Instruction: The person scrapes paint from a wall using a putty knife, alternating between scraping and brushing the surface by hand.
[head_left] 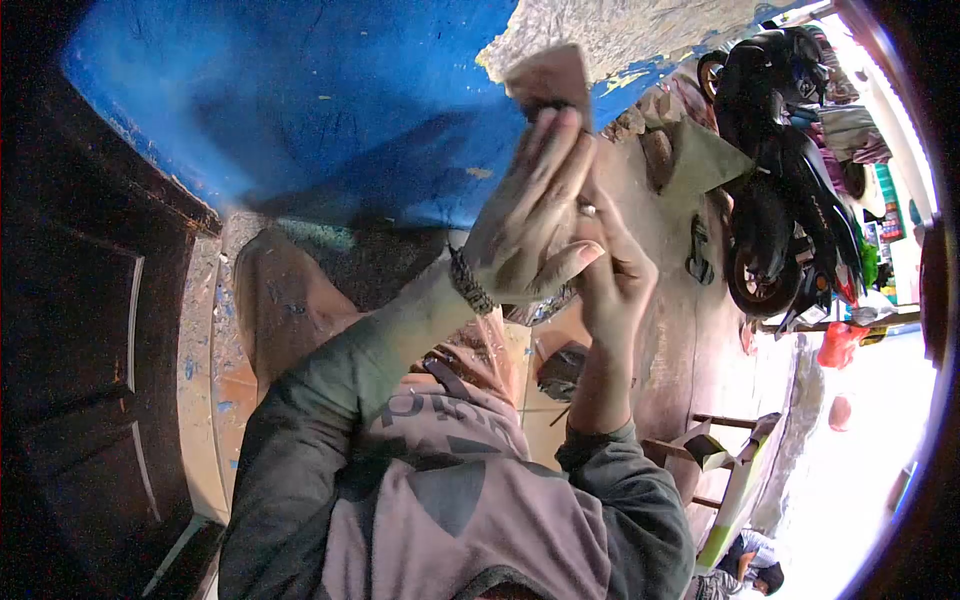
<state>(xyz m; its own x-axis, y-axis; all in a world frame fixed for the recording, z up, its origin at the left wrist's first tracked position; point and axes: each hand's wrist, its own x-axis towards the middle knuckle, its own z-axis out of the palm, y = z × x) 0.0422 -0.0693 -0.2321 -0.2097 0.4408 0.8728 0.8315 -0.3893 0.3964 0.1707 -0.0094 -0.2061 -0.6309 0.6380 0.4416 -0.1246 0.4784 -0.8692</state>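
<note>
- Clock read from the hands, 12 at top of view.
- Flat scraper (550, 76): at 12 o'clock, blade overlapping the lower edge of the bare patch (640, 35) in the blue wall (300, 110). Blurred; firmness of contact cannot be told.
- Left hand (535, 210): fingers straight and together over the scraper's near end, thumb out towards 4 o'clock. Whether it also grips beneath: cannot tell.
- Right hand (615, 265): fingers curled, apparently round the handle, which is mostly hidden.
- Technique, judged: hold blade low to the wall, leading edge at the boundary between blue coat and bare surface; a steep angle could gouge.
- Left fingers best spread pressure evenly, tips behind the edge; right hand best supplies push.
- Short strokes, wrists aligned.
- Motorcycle (775, 170) at 3 o'clock, well apart; dark door (90, 380) towards 8.
</note>
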